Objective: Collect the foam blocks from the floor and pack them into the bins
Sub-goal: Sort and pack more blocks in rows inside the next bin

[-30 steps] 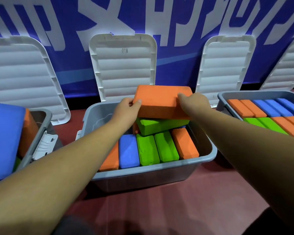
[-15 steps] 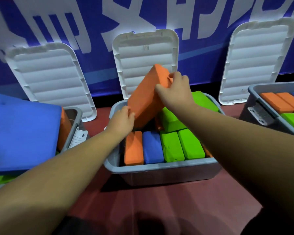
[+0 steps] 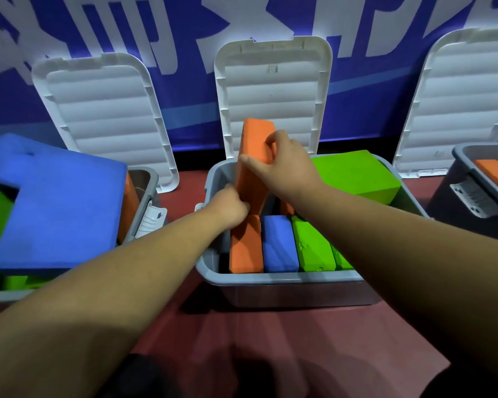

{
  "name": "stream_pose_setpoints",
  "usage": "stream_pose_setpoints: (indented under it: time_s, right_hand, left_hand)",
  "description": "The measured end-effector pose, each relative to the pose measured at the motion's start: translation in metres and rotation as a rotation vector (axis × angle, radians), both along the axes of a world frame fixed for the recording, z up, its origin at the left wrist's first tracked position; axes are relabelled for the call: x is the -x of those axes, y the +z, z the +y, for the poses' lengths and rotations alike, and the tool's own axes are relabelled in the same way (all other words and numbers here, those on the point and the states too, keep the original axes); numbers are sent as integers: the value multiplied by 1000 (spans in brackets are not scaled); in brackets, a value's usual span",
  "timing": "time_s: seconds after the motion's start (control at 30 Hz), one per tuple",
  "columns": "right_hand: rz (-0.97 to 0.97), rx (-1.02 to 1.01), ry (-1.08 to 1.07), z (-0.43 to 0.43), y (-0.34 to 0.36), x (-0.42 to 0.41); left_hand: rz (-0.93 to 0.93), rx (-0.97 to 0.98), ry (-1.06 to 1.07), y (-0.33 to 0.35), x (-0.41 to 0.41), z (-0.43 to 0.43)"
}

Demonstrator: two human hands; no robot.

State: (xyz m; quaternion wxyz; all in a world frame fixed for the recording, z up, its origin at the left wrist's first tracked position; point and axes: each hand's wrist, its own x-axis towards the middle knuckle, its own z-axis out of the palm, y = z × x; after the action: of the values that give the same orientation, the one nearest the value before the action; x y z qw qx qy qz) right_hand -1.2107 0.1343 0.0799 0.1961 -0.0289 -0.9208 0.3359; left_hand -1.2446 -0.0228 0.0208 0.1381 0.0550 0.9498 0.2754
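While both hands grip it, orange block [image 3: 253,165] stands upright w/ long axis vertical.

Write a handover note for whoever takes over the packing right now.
Left hand: grips the lower edge of the upright orange block.
Right hand: fingers clamp its top.
The block stands on end at the left rear of the middle bin.
Done: front row of blocks is packed on edge; a green block lies loose at the right rear.
Left: seat the orange block, settle the green one.
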Motion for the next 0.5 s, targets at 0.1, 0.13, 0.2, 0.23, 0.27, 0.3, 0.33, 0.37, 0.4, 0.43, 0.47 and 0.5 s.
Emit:
stream_pose_setpoints:
  time_s: [0.1,0.13,0.2,0.23,0.27,0.3,0.33,0.37,0.4,0.43,0.47,0.5]
  right_hand:
    - [-34,-81,18,-10,-12,7]
    - [-55,-103,14,-12,-14,10]
    - [-153,-162,20,-13,-20,14]
    - [-225,-196,34,-13,-24,14]
    - [-313,-229,47,-14,-29,13]
    - [-398,-260,62,-15,-33,10]
    - [-464,-272,77,-16,-36,6]
    - [-512,-273,92,-18,-35,2]
    - [-563,-227,96,-20,-34,1]
    - [-611,-181,116,-19,-32,2]
    - [-629,-132,146,-18,-29,3]
    - [-645,-92,164,-17,-28,6]
  left_hand:
    - [-42,8,-32,-2,2,-6]
    - [-56,33,-37,-4,4,-8]
    - [-59,51,-44,-4,3,-10]
    - [-56,50,-51,-5,3,-10]
    - [-50,60,-58,-4,1,-9]
    - [-43,62,-71,-5,1,-9]
    - [-42,74,-78,-4,0,-8]
    - [-37,98,-83,-7,0,-8]
    - [-27,136,-92,-8,-1,-8]
    - [-1,170,-111,-11,-2,-8]
    - [18,204,-124,-13,-2,-8]
    - [29,224,-126,-16,-2,-9]
